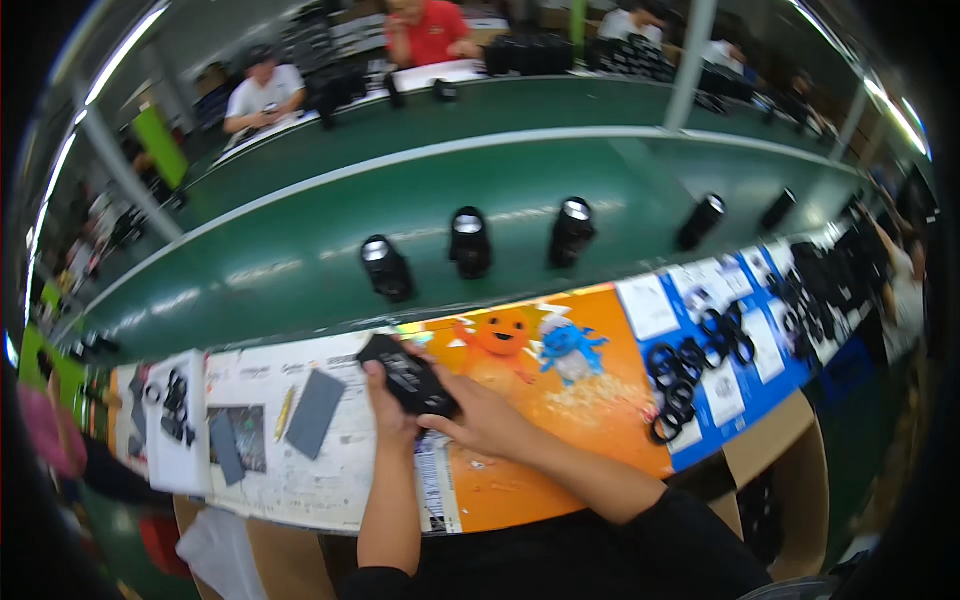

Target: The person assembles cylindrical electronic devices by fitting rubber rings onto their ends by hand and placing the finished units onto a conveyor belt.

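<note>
A black, blocky housing with pale print on its face (410, 380) is held up over the middle of the worktable, tilted. My left hand (388, 408) grips its lower left side, thumb along the edge. My right hand (478, 418) holds its right end, with the thumb at the lower corner. Both hands are closed on this one piece; its underside and some fingers are hidden. Below it lies the seam between white paper and an orange printed mat (590, 450). To the left of my hands lie a grey flat pad (316, 412) and a slim yellow tool (285, 414).
Several black cylinders with shiny tops, one nearest the centre (470, 245), stand on the green conveyor (300, 250). Black rings (680, 385) lie on a blue mat (712, 445) at right. A white tray (180, 472) with black parts sits left. Other people work across the line.
</note>
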`<action>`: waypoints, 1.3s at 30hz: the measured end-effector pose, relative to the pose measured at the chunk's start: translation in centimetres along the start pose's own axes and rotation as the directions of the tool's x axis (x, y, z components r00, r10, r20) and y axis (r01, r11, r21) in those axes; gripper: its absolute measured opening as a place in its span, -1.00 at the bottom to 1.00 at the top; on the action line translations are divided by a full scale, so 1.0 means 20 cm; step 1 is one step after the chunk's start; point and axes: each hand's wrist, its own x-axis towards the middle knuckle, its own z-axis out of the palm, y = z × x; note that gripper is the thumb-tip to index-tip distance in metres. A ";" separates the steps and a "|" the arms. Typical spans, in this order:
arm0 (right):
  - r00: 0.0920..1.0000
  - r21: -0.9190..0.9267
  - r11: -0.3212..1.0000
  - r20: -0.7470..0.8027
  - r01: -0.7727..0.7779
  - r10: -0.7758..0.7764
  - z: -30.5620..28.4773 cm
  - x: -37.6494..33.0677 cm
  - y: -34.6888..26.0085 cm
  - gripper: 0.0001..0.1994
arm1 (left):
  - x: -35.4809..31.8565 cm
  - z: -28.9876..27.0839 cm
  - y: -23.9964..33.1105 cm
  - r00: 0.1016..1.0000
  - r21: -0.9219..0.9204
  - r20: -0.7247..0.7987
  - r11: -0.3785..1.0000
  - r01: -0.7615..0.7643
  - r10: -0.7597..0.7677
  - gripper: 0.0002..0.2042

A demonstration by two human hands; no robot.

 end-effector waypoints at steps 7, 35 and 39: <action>0.944 -0.329 0.936 -0.251 0.126 -0.215 -0.48 -0.05 0.06 -0.60 | -0.01 0.01 0.06 1.000 0.274 -0.022 0.962 0.011 -0.005 -0.28; 0.942 0.370 0.910 -0.195 -0.187 0.272 -1.00 -0.13 0.35 -0.78 | -0.01 0.10 0.10 0.998 0.382 -0.020 0.922 0.068 -0.066 -0.36; 0.983 0.556 0.828 -0.103 -0.071 0.153 -0.80 -0.01 0.47 -0.77 | 0.01 0.10 0.10 0.996 0.422 0.021 0.904 0.067 -0.083 -0.35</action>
